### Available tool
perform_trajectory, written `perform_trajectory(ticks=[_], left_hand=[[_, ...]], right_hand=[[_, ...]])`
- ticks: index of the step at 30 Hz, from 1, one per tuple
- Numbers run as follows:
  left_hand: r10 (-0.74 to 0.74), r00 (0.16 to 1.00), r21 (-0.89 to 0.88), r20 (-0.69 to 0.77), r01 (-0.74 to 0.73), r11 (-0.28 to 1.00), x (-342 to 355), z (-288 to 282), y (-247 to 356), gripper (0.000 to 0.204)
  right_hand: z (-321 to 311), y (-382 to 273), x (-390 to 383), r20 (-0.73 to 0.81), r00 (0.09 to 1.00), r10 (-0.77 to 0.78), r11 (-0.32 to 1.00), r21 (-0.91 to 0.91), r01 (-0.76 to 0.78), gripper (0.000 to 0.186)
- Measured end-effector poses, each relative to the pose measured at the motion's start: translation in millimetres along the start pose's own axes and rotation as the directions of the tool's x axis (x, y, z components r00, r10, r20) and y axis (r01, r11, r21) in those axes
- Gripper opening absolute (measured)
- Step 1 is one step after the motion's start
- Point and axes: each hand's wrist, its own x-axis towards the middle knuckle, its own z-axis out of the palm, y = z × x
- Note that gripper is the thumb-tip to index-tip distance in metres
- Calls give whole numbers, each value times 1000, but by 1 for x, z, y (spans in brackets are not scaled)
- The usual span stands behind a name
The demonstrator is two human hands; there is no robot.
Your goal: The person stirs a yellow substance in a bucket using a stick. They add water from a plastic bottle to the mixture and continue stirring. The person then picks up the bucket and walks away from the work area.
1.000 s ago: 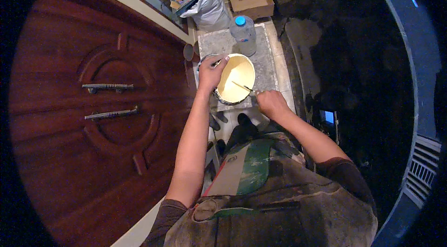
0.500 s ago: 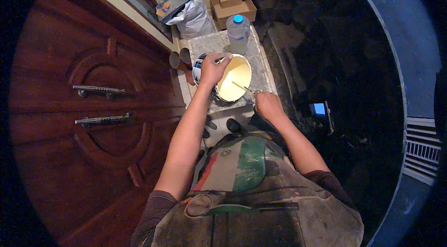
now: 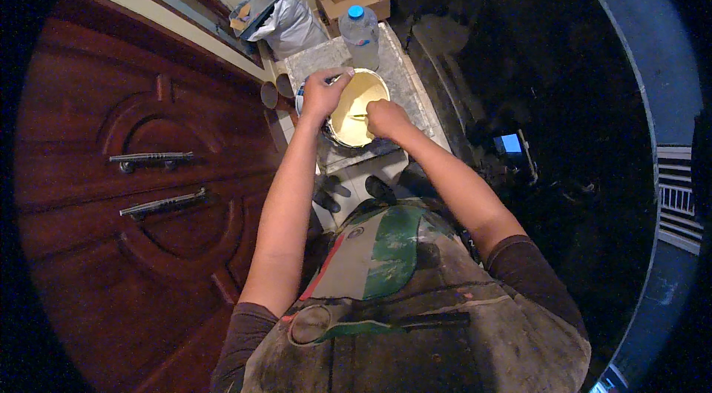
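While a round bucket with a pale yellow inside (image 3: 368,89) sits over the near end of a mottled grey rectangular slab (image 3: 406,89), its open mouth faces up toward the person; whether its base rests fully on the slab is hidden. A bare left hand (image 3: 323,94) grips the bucket's rim on its upper left side, fingers bent over the edge. Across the mouth, a bare right hand (image 3: 387,121) is closed in a fist around a thin stick-like tool (image 3: 359,116), of which only a short length shows, pointing left; I cannot tell whether its tip touches the inside.

Just beyond the bucket stands a clear plastic bottle with a blue cap (image 3: 360,37), upright on the slab. Past the slab's far end are a bulging silvery-white sack (image 3: 295,26) and an open brown cardboard box (image 3: 371,11). Off to the left rises a dark red panelled door (image 3: 74,193) with two metal bar handles (image 3: 152,158).
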Motion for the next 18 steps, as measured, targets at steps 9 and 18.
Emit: perform_trajectory(ticks=[9,18], left_hand=[[-75,997,3,-9,75,997,2,-4,-7,33],[-116,993,-71,11,116,991,7,-6,-12,30]], right_hand=[[7,41,-4,-101,992,78,976,213,-55,28],[-39,38,-27,-93,991,91,985,154,-76,31]])
